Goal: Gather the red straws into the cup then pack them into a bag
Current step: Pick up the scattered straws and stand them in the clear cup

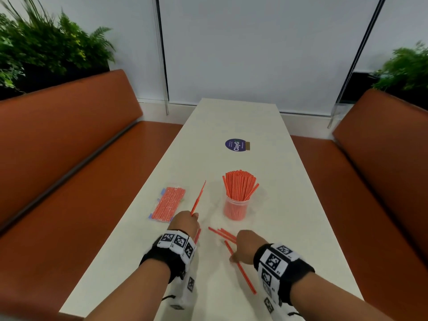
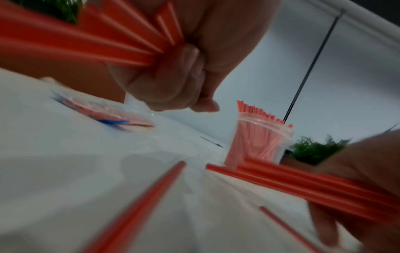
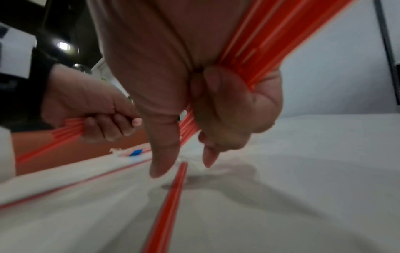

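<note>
On the near part of the white table (image 1: 301, 205), red straws are being gathered by both hands. A small bundle of straws (image 1: 198, 197) is clamped in the curled fingers of the left hand (image 1: 184, 222), its ends pointing away toward the far left. Several more straws (image 1: 223, 234) are clutched in the right hand (image 1: 246, 245), whose thumb and forefinger (image 3: 164, 154) reach down toward a loose straw (image 3: 173, 196) lying on the table. Just beyond the hands, a clear plastic cup (image 1: 235, 208) stands upright, already packed with straws. A filled clear bag (image 1: 168, 203) lies flat to the left of the cup. The gathering step is judged nearly finished; next, the last loose straws would need pinching up, then both bundles turned upright and dropped into the crowded cup without tipping it
</note>
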`<state>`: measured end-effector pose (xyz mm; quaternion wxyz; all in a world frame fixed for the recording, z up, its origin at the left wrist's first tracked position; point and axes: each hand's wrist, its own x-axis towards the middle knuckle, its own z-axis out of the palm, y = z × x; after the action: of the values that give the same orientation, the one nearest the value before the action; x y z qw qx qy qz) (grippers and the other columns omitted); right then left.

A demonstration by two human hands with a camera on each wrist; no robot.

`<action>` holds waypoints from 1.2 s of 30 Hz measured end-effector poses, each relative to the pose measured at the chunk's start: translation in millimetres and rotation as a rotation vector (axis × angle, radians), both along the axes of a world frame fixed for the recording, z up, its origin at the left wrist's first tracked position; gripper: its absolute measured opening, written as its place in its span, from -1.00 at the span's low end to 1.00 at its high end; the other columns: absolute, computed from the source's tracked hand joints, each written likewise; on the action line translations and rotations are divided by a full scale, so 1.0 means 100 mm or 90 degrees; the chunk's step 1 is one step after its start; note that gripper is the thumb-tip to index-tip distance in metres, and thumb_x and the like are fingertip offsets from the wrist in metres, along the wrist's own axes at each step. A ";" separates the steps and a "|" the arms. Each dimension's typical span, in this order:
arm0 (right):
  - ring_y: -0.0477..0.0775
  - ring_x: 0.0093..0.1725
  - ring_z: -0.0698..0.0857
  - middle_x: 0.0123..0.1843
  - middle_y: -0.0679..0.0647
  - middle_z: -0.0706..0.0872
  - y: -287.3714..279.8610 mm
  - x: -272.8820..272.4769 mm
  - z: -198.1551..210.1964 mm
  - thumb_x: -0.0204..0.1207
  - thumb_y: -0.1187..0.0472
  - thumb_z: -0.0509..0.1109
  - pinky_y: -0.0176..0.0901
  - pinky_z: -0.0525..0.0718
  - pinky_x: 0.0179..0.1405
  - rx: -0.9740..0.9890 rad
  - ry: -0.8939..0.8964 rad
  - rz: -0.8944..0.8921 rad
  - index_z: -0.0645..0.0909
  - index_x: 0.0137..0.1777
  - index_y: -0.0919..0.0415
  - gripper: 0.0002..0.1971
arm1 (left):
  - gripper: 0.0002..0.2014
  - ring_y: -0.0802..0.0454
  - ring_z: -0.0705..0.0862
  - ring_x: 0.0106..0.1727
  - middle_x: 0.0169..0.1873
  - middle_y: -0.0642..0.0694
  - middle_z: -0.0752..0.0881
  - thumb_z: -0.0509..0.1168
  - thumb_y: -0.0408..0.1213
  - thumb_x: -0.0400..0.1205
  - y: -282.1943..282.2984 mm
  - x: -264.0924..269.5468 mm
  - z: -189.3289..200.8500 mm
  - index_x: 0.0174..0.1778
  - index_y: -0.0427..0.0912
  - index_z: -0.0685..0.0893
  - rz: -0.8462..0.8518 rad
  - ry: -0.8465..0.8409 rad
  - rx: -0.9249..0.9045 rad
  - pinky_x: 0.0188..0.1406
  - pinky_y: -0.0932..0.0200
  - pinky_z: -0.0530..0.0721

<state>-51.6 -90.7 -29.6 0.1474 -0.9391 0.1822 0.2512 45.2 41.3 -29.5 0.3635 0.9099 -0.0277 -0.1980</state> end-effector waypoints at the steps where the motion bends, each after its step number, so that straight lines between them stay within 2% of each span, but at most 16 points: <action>1: 0.06 -0.03 0.55 -0.03 0.11 0.66 0.02 0.01 -0.04 0.54 0.07 0.40 -0.15 0.58 0.03 -0.015 0.025 0.014 0.55 0.12 0.33 -0.68 | -0.65 -0.23 0.69 0.13 0.19 -0.32 0.71 0.07 -0.21 0.71 0.05 0.01 -0.03 0.17 -0.38 0.64 -0.011 -0.012 0.066 -0.04 0.21 0.60; 3: 0.04 -0.06 0.51 -0.28 0.05 0.51 0.05 0.05 -0.07 0.54 0.10 0.40 -0.18 0.52 -0.06 -0.040 0.054 0.022 0.50 -0.10 0.29 -0.76 | -0.64 -0.22 0.66 0.25 0.22 -0.29 0.69 0.06 -0.20 0.71 0.13 0.03 -0.07 0.23 -0.33 0.62 -0.040 -0.032 0.180 0.15 0.08 0.61; 7: 0.08 -0.01 0.62 0.06 0.20 0.68 0.10 0.11 -0.10 0.52 0.24 0.40 -0.16 0.62 0.03 -0.029 0.012 -0.006 0.57 0.13 0.31 -0.76 | -0.66 -0.19 0.65 0.28 0.24 -0.24 0.68 0.10 -0.18 0.70 0.17 0.01 -0.18 0.22 -0.32 0.61 -0.099 -0.037 0.280 0.20 0.06 0.61; 9: 0.11 0.03 0.66 -0.06 0.10 0.69 0.11 0.12 -0.11 0.52 0.26 0.39 -0.17 0.62 0.00 -0.035 0.010 0.002 0.57 -0.04 0.29 -0.89 | -0.71 -0.14 0.68 0.23 0.17 -0.21 0.71 0.16 -0.15 0.69 0.15 0.00 -0.24 -0.10 -0.33 0.63 -0.123 -0.021 0.300 0.21 0.09 0.60; 11: 0.06 -0.08 0.57 -0.36 0.01 0.46 0.10 0.14 -0.16 0.54 0.25 0.36 -0.22 0.51 -0.10 -0.051 0.034 0.003 0.40 -0.31 0.22 -0.75 | -0.64 -0.09 0.70 0.12 -0.01 -0.14 0.69 0.29 -0.07 0.62 0.12 -0.03 -0.25 -0.38 -0.23 0.45 -0.150 0.004 0.322 0.20 0.15 0.60; 13: 0.05 -0.18 0.52 -0.42 0.00 0.34 0.10 0.14 -0.18 0.57 0.24 0.31 -0.21 0.45 -0.11 -0.060 0.049 0.008 0.30 -0.40 0.23 -0.66 | -0.67 -0.08 0.71 0.16 -0.05 -0.16 0.68 0.37 -0.02 0.55 0.08 -0.05 -0.23 -0.27 -0.23 0.51 -0.164 0.010 0.337 0.17 0.15 0.62; 17: 0.08 -0.28 0.46 -0.42 0.03 0.29 0.06 0.13 -0.20 0.64 0.34 0.14 -0.18 0.42 -0.16 -0.067 0.057 0.048 0.25 -0.46 0.23 -0.61 | -0.63 -0.10 0.70 0.20 0.15 -0.16 0.73 0.39 -0.09 0.54 0.05 -0.09 -0.24 0.14 -0.27 0.59 -0.176 -0.016 0.357 0.15 0.13 0.62; 19: -0.01 -0.44 0.33 -0.40 0.06 0.30 0.03 0.13 -0.19 0.66 0.36 0.09 -0.26 0.38 -0.36 -0.040 0.048 0.038 0.48 -0.28 0.33 -0.72 | -0.66 -0.09 0.72 0.17 0.13 -0.14 0.74 0.41 -0.10 0.53 0.05 -0.09 -0.26 0.10 -0.23 0.59 -0.174 -0.024 0.354 0.09 0.14 0.63; 20: -0.05 -0.43 0.31 -0.37 0.08 0.32 0.02 0.14 -0.17 0.67 0.36 0.07 -0.30 0.35 -0.40 -0.016 0.032 0.021 0.56 -0.05 0.42 -0.76 | -0.71 -0.08 0.74 0.14 0.09 -0.13 0.75 0.42 -0.09 0.52 0.07 -0.09 -0.25 0.00 -0.20 0.58 -0.169 -0.029 0.352 0.05 0.16 0.63; 21: -0.05 -0.39 0.35 -0.34 0.08 0.34 -0.01 0.15 -0.17 0.67 0.35 0.08 -0.33 0.34 -0.41 0.002 0.011 0.018 0.54 0.16 0.48 -0.74 | -0.72 -0.07 0.75 0.11 0.04 -0.13 0.76 0.44 -0.07 0.51 0.08 -0.09 -0.24 -0.14 -0.18 0.54 -0.163 -0.034 0.355 0.00 0.18 0.62; 23: -0.03 -0.32 0.43 -0.32 0.06 0.38 -0.05 0.17 -0.13 0.65 0.33 0.12 -0.36 0.35 -0.43 0.066 -0.038 -0.026 0.46 0.27 0.47 -0.72 | -0.65 -0.05 0.76 0.08 -0.04 -0.12 0.77 0.45 -0.04 0.49 0.12 -0.07 -0.23 -0.30 -0.18 0.47 -0.150 -0.036 0.358 -0.08 0.20 0.59; 25: 0.03 -0.20 0.49 -0.15 0.10 0.51 -0.07 0.17 -0.07 0.64 0.32 0.16 -0.32 0.44 -0.32 0.135 -0.087 -0.046 0.42 0.19 0.35 -0.82 | -0.70 -0.05 0.75 0.11 0.04 -0.12 0.77 0.45 -0.06 0.50 0.17 -0.04 -0.21 -0.09 -0.22 0.59 -0.144 -0.041 0.362 -0.02 0.19 0.60; 28: 0.08 -0.08 0.48 -0.06 0.11 0.53 -0.05 0.17 0.00 0.64 0.35 0.13 -0.26 0.44 -0.22 0.206 -0.122 -0.045 0.29 -0.06 0.22 -0.93 | -0.53 -0.10 0.70 0.22 0.19 -0.16 0.72 0.42 -0.12 0.54 0.22 0.05 -0.19 0.29 -0.27 0.52 -0.144 -0.039 0.377 0.16 0.12 0.62; 31: 0.01 -0.15 0.52 -0.11 0.04 0.54 -0.04 0.19 0.05 0.62 0.40 0.12 -0.34 0.41 -0.31 0.257 -0.153 -0.034 0.26 -0.20 0.11 -0.78 | -0.48 -0.10 0.69 0.24 0.23 -0.17 0.69 0.41 -0.14 0.55 0.24 0.09 -0.21 0.38 -0.26 0.46 -0.150 -0.041 0.379 0.19 0.10 0.62; 34: -0.05 -0.25 0.52 -0.17 0.04 0.54 -0.02 0.20 0.13 0.61 0.41 0.07 -0.32 0.51 -0.19 0.358 -0.205 -0.077 0.29 -0.14 0.14 -0.83 | -0.57 0.01 0.76 -0.11 -0.10 -0.07 0.76 0.38 -0.15 0.57 0.30 0.10 -0.23 0.28 -0.26 0.49 -0.124 -0.066 0.382 -0.20 0.24 0.61; 36: -0.05 -0.35 0.51 -0.26 0.04 0.51 -0.01 0.22 0.18 0.63 0.41 0.01 -0.30 0.53 -0.28 0.418 -0.261 -0.108 0.29 -0.19 0.11 -0.78 | -0.48 0.01 0.76 0.02 0.01 -0.03 0.77 0.38 0.00 0.55 0.36 0.10 -0.19 0.34 -0.20 0.48 -0.132 -0.075 0.418 -0.13 0.24 0.59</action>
<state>-29.5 -91.8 -11.5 0.4937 -0.8542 0.1361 0.0901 54.7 76.9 -48.7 0.0269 0.9805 -0.0755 -0.1795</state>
